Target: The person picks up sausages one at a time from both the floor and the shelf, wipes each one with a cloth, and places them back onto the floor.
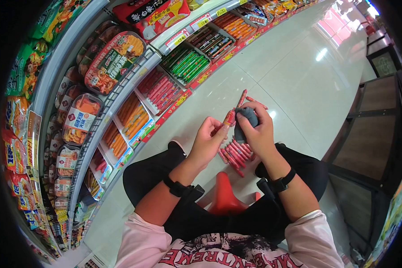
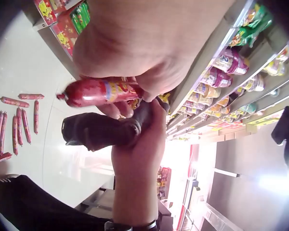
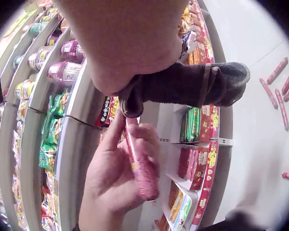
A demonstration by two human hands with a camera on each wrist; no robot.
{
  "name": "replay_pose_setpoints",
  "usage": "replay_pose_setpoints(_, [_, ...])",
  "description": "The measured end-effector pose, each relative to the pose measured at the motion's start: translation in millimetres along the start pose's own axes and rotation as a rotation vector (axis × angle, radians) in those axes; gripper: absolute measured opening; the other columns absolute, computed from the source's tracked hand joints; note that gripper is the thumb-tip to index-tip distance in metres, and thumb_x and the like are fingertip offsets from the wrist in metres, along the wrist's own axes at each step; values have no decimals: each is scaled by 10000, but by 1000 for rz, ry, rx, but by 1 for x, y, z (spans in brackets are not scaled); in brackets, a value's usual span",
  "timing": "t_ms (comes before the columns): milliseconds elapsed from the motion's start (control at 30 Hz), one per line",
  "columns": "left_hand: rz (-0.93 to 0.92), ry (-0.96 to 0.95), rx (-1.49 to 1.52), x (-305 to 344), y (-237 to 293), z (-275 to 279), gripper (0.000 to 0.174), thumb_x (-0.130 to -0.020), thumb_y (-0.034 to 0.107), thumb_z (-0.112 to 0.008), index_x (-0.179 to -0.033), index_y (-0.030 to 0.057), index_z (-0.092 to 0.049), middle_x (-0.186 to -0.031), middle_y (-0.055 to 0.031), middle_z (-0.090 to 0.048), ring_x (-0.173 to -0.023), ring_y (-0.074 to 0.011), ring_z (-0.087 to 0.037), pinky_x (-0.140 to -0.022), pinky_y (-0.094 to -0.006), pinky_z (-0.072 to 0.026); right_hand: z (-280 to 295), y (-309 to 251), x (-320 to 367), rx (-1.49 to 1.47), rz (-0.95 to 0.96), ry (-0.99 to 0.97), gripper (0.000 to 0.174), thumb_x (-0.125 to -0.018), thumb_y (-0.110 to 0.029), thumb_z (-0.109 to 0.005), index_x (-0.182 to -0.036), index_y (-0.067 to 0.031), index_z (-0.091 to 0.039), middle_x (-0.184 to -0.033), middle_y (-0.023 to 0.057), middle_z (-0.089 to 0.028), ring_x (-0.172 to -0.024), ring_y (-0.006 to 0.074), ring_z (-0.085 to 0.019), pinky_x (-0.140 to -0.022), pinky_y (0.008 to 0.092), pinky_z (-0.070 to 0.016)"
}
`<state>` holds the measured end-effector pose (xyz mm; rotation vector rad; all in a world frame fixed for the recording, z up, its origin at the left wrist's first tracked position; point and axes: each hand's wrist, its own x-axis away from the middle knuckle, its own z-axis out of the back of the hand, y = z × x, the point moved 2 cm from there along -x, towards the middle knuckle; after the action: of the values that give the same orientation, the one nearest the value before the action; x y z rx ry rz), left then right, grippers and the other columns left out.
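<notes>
My left hand [image 1: 208, 139] grips a red-wrapped sausage [image 2: 97, 93] by its middle, one end sticking out past the fingers. In my right hand [image 1: 260, 130] is a dark grey cloth [image 3: 188, 85], bunched up and pinched between thumb and fingers. The cloth meets the far end of the sausage, as the right wrist view shows. Both hands are close together above the floor. Below them, several more red sausages [image 1: 237, 156] lie side by side on the tiles, with a few loose ones [image 2: 36, 117] apart from the row.
Shelves on the left carry packaged food trays [image 1: 114, 62] and bagged noodles [image 1: 18, 149]. Their bottom row has boxes of red sausages [image 1: 160, 91], green sticks [image 1: 189, 67] and orange sticks [image 1: 131, 117]. A red stool [image 1: 227, 196] is between the person's legs. Dark cabinets [image 1: 366, 129] line the right.
</notes>
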<state>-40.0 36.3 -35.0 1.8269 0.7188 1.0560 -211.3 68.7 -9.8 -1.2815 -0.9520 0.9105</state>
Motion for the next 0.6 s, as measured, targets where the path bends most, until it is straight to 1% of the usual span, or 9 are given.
replay_pose_setpoints(67, [85, -22, 107, 7, 6, -6, 190, -1071, 209, -620, -1059, 98, -467, -931, -35, -588, -725, -88, -564, -604, -253, -477, 2, -1, -1, 17, 1, -14, 184, -865, -83, -735, -1027, -29, -669, -961, 85, -698, -868, 197, -665, -814, 335, -526])
replay_pose_setpoints(100, [127, -33, 160, 10, 11, -9, 177, -1075, 194, -609, -1054, 103, -459, -918, -29, -581, -696, -93, -557, -617, -258, -476, 1, 0, -1, 73, 74, -42, 183, -863, -81, -735, -1025, -29, -669, -961, 85, -698, -866, 197, -665, -814, 335, -527])
replay_pose_setpoints(167, [81, -56, 182, 7, 7, -5, 233, -1050, 177, -652, -1045, 105, -430, -919, -35, -567, -649, -91, -562, -555, -250, -472, -1, 5, 0, 184, 221, -98, 181, -859, -77, -735, -1021, -28, -671, -961, 85, -699, -863, 196, -664, -813, 337, -528])
replay_pose_setpoints(200, [58, -68, 194, 6, 5, -3, 264, -1037, 169, -673, -1040, 105, -416, -920, -38, -560, -626, -90, -564, -524, -246, -470, -2, 5, 0, 161, 200, -105, 182, -855, -75, -733, -1018, -26, -671, -959, 87, -697, -867, 200, -665, -814, 337, -528])
replay_pose_setpoints(300, [42, -58, 129, 4, 5, 1, 208, -1067, 183, -621, -1054, 110, -427, -889, -34, -554, -623, -91, -571, -510, -251, -474, -4, 4, 1, 112, 137, -93, 183, -843, -68, -729, -1011, -21, -673, -953, 96, -691, -876, 212, -668, -814, 339, -528])
replay_pose_setpoints(367, [115, -73, 184, 7, 10, -1, 156, -1098, 208, -555, -1048, 120, -436, -853, -41, -571, -609, -90, -548, -519, -248, -452, -1, 1, -1, 103, 97, -43, 185, -836, -65, -725, -1007, -18, -674, -951, 103, -687, -878, 221, -670, -812, 340, -528])
replay_pose_setpoints(400, [152, -80, 211, 9, 12, -3, 143, -1113, 221, -522, -1046, 125, -441, -835, -44, -579, -601, -90, -536, -524, -246, -441, -1, -1, -2, 91, 93, -41, 189, -833, -65, -724, -1010, -18, -675, -953, 105, -688, -879, 224, -670, -813, 340, -527])
replay_pose_setpoints(500, [121, -77, 241, 9, 8, -4, 143, -1126, 235, -485, -1040, 126, -448, -834, -38, -578, -602, -93, -545, -519, -251, -438, 0, -1, -2, 111, 120, -63, 198, -828, -64, -717, -1016, -20, -676, -959, 106, -690, -875, 231, -665, -813, 341, -526])
replay_pose_setpoints(600, [69, -29, 169, 7, 9, 0, 102, -1114, 207, -514, -1151, 114, -493, -920, -41, -617, -688, -89, -581, -574, -257, -485, 0, 1, -1, 180, 184, -130, 196, -827, -63, -708, -1016, -21, -678, -961, 103, -692, -868, 230, -660, -812, 341, -526])
